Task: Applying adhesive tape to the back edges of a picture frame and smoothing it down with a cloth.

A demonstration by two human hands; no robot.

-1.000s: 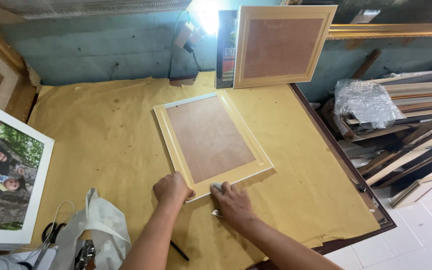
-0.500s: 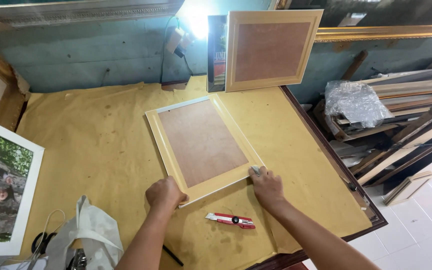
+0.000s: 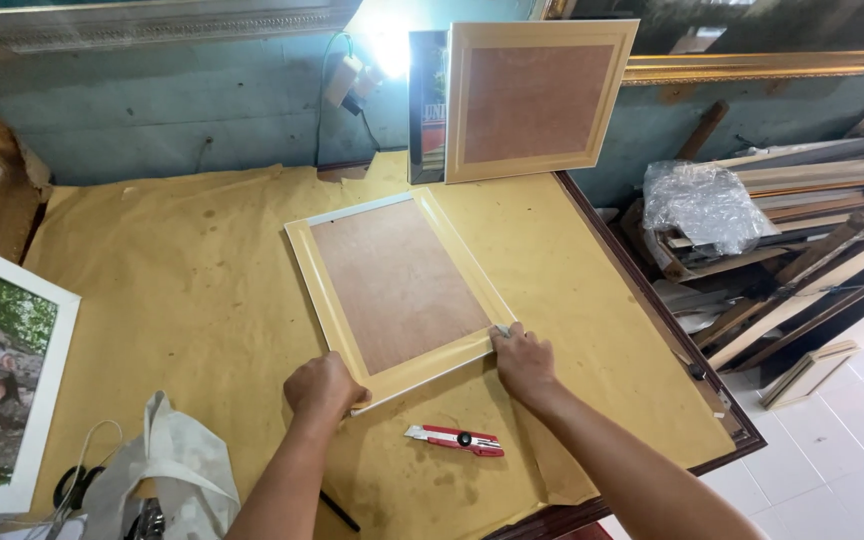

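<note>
A pale wooden picture frame (image 3: 398, 285) lies face down on the brown paper that covers the table (image 3: 182, 290), its brown backing board facing up. My left hand (image 3: 324, 387) grips its near left corner. My right hand (image 3: 522, 359) presses on its near right corner. A red utility knife (image 3: 454, 439) lies loose on the paper just in front of the frame, between my forearms.
A second pale frame (image 3: 537, 98) leans on the back wall beside a dark upright panel (image 3: 427, 105). A framed photo (image 3: 2, 375) stands at the left edge, a white cloth (image 3: 167, 470) near left. Wood mouldings and a plastic-wrapped bundle (image 3: 704, 205) are stacked right of the table.
My right hand let go of the red knife, left it on the paper and slid right to the frame's near right corner. The left hand stayed on the near left corner.
</note>
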